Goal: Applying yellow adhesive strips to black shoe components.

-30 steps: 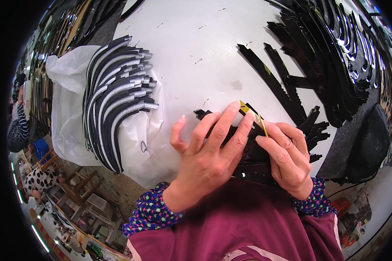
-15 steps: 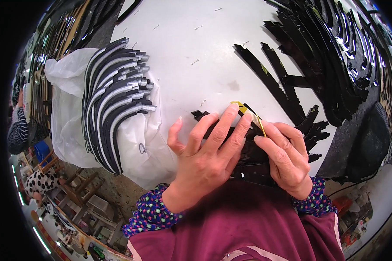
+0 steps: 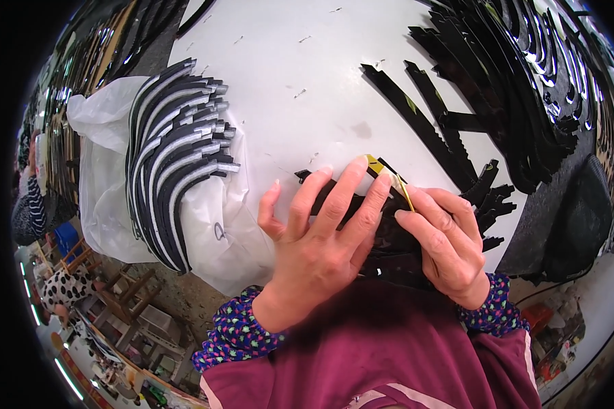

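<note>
My left hand lies with fingers spread over a black strip, pressing it down near the table's front edge. Its fingertips rest beside a shiny yellow patch at the strip's far end. Between thumb and forefinger, my right hand pinches a thin yellow film strip that runs from there down toward my right thumb. Most of the black strip is hidden under my left hand. More dark pieces lie below and between both hands.
Curved black-and-white strips are stacked on a white plastic bag at left. Long black strips pile up on the white table at right, several with notched edges. A black bag sits farther right. Stools stand at lower left.
My left hand has shifted very slightly left. My right hand keeps its pinch on the yellow film strip. The whole view has moved a little; the piles look the same.
</note>
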The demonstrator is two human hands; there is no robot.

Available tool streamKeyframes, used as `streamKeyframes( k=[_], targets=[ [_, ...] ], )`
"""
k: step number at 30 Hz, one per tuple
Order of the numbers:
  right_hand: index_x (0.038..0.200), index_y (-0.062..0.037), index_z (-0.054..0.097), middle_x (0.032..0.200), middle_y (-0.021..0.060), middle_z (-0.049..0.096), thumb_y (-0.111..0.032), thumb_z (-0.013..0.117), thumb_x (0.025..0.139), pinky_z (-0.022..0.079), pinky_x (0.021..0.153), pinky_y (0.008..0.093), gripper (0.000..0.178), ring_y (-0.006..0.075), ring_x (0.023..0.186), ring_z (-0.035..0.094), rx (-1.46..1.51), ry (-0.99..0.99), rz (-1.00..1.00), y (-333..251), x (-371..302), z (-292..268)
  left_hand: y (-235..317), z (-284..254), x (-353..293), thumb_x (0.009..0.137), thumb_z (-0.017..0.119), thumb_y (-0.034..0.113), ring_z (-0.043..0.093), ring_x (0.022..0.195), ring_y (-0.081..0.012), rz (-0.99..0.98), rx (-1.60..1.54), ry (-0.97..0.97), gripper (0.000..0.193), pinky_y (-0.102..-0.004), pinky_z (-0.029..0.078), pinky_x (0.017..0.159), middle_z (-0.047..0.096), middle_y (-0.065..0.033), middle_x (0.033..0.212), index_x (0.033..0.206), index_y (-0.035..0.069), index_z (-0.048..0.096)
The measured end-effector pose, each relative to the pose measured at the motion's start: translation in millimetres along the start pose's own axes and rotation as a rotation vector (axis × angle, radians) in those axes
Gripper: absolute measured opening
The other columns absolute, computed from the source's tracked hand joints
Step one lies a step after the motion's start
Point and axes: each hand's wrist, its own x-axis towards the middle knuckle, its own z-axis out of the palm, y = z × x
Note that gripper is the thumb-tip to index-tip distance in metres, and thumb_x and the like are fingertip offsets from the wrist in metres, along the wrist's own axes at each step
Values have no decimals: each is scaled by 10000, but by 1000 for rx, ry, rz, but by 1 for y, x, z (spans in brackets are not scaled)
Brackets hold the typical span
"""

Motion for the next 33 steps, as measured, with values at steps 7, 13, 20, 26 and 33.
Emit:
streamKeyframes(
  k=[7, 13, 20, 26, 33],
  targets=[
    [1034, 73, 681, 1089, 236, 703, 75, 675, 681, 583, 753, 374, 353, 359, 923, 674, 9, -31, 8, 1, 0, -2, 0, -1, 1, 925, 645, 239, 460, 1260, -195, 0, 17, -21, 398, -454, 179, 1121, 548, -1, 1435, 1322, 259, 674],
    [1036, 73, 684, 1104, 238, 700, 75, 681, 674, 585, 752, 373, 361, 360, 932, 674, 12, -28, 5, 1, -1, -2, -1, 0, 0, 927, 639, 247, 457, 1267, -198, 6, 29, -19, 392, -459, 182, 1122, 548, -3, 1441, 1317, 261, 676],
    [1023, 69, 686, 1110, 231, 701, 41, 701, 681, 583, 748, 364, 344, 343, 935, 676, -4, -24, -9, 1, -1, -2, 1, 2, 0, 932, 618, 282, 472, 1242, -165, -23, 29, 2, 367, -499, 185, 1103, 571, 53, 1409, 1294, 306, 674],
    [1017, 66, 686, 1105, 229, 703, 32, 704, 679, 581, 743, 359, 340, 334, 932, 676, -5, -11, -17, 3, -2, -1, -2, 0, 1, 957, 618, 284, 473, 1275, -212, 11, 6, 1, 418, -465, 203, 1113, 586, 4, 1418, 1365, 196, 595],
    [1011, 69, 686, 1101, 231, 703, 22, 705, 679, 581, 741, 361, 337, 337, 930, 675, -11, 0, -32, 3, -2, -1, -2, -1, 1, 958, 625, 298, 469, 1279, -214, -7, 12, -22, 426, -460, 210, 1110, 590, 5, 1417, 1366, 177, 593]
  ],
)
